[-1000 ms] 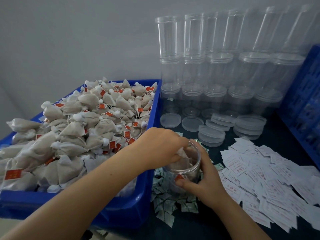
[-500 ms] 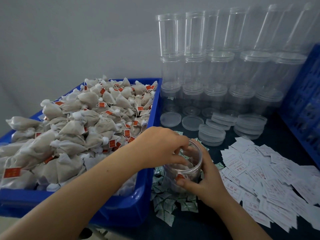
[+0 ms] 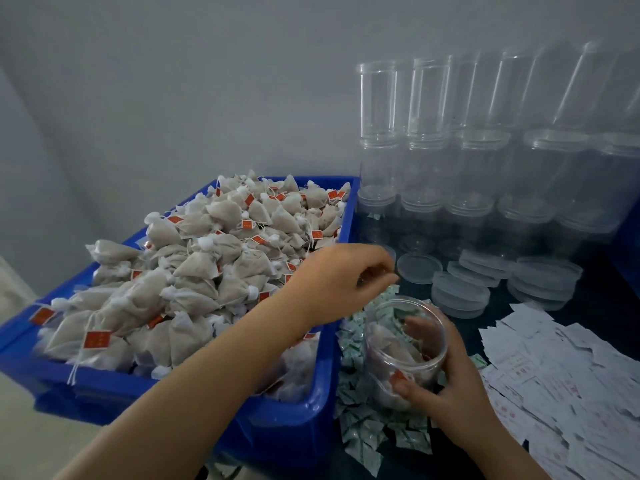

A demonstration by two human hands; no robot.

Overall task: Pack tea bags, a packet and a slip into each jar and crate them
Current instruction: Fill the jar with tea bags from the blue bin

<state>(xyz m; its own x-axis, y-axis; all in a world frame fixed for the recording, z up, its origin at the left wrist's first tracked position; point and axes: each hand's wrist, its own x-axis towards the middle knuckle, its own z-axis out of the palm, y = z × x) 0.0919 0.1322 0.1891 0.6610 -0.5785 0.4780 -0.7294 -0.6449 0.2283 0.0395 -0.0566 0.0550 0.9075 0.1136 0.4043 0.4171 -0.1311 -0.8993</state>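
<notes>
Worktop (image 3: 595, 299): dark surface, mostly covered; its right and near edges are cut off by the frame.
Blue bin (image 3: 291, 420): sits at the worktop's left edge, heaped with tea bags (image 3: 207, 268) bearing red tags; its near-left corner runs out of view.
Empty jars (image 3: 481, 161): clear, stacked in tiers along the far edge of the worktop; the rightmost ones blur into the blue crate (image 3: 628, 237), of which only a sliver shows at the right edge.
Slips (image 3: 568, 386): white printed papers spread over the near-right corner; print too small to read.
Packets (image 3: 363, 434): small green-and-white sachets piled between the bin and the slips, partly hidden behind the jar.
Lids (image 3: 464, 292): clear discs in short stacks before the jars.
Jar (image 3: 405, 351): open, tilted, just right of the bin above the packets; several tea bags lie inside, count unclear.
Right hand (image 3: 446, 393): wrapped round the jar, thumb in front, fingers seen through the plastic.
Left hand (image 3: 343, 278): above the jar's mouth, fingers loosely curled, seemingly holding nothing, though the fingertips are blurred.
</notes>
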